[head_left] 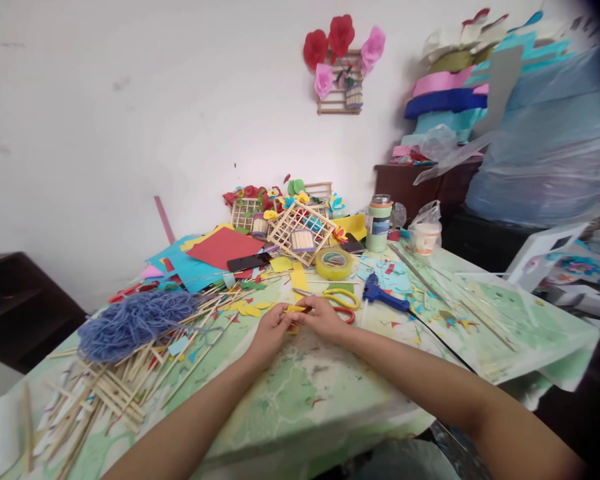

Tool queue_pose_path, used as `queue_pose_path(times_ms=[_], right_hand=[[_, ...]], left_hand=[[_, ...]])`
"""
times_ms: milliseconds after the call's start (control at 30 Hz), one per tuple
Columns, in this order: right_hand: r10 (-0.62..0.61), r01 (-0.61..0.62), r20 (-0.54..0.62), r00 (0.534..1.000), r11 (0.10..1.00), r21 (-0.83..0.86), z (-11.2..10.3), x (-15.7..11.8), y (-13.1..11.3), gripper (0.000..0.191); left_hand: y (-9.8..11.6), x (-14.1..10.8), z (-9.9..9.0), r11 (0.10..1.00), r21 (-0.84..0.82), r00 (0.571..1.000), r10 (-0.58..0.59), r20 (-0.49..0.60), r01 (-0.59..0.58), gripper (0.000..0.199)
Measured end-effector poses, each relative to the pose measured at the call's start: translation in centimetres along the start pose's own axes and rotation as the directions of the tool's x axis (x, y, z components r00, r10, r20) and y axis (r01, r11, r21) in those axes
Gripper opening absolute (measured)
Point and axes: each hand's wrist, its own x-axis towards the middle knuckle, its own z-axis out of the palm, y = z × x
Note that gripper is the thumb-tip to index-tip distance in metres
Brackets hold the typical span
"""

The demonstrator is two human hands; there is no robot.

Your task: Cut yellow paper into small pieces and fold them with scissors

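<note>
Small paper-like yellow piece (295, 309) in a two-handed pinch;
left hand (274, 325) and right hand (325, 321) press fingertips around it; yellow-handled metal scissors (337, 291) lie just beyond.

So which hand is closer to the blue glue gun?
The right hand. The blue glue gun lies to its right and a little farther forward. The left hand is farther off, on the other side of the right hand.

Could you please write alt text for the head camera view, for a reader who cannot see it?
A person's left hand and right hand pinch a small yellow piece above a cluttered table. Blue yarn and wooden sticks lie to the left, a blue glue gun to the right, a yellow tape roll beyond.
</note>
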Motion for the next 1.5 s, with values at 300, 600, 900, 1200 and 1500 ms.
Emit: queue_pose_path(times_ms=[300,600,900,1200,1500], right_hand=[[0.038,-0.037,-0.029,0.999,0.999,0.021,-0.1,0.0,0.1,0.031],[0.026,-0.025,-0.034,0.999,1.0,0.008,-0.1,0.2,0.6,0.037],[0.015,-0.012,-0.045,0.999,0.998,0.068,0.0,0.1,0.9,0.038],[0.058,-0.044,-0.162,0.985,0.995,0.092,-0.6,0.4,1.2,0.039],[0.138,-0.129,-0.042,0.99,0.979,0.159,-1.6,0.4,1.5,0.054]], left_hand=[[0.3,0.0,0.2,0.998,0.058,1.0,0.01,-0.016,-0.009,0.026],[0.3,0.0,0.3,0.997,0.079,1.0,0.018,-0.022,-0.017,0.028],[0.0,0.2,-0.1,0.985,0.147,0.994,0.1,-0.047,-0.092,0.032],[0.0,0.3,-0.2,1.0,0.019,0.993,0.022,-0.117,-0.02,0.032],[0.3,0.2,-1.0,0.986,0.144,0.985,0.109,-0.136,-0.09,0.03]])
